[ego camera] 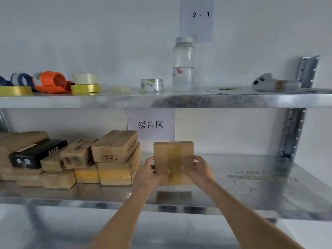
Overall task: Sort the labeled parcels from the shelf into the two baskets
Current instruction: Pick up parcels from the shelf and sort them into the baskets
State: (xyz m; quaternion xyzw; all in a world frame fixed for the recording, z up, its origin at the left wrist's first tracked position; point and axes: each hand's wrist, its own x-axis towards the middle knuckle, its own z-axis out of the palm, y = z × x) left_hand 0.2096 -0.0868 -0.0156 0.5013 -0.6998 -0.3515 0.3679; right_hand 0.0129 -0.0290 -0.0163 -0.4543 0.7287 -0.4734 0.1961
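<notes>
1. Gripping from both sides, the left hand (150,174) and right hand (199,169) curl their fingers round a taped cardboard parcel (173,159), held upright just above the lower shelf (251,191).
2. Left of it, more parcels (115,157) lie stacked.
3. Farther up, tape rolls (86,85) and a water bottle (183,65) stand on the upper shelf (161,100).

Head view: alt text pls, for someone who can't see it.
Both hands, left hand and right hand, hold a taped cardboard parcel upright above a metal shelf. More parcels are stacked to its left; tape rolls and a clear bottle sit on the shelf above.
</notes>
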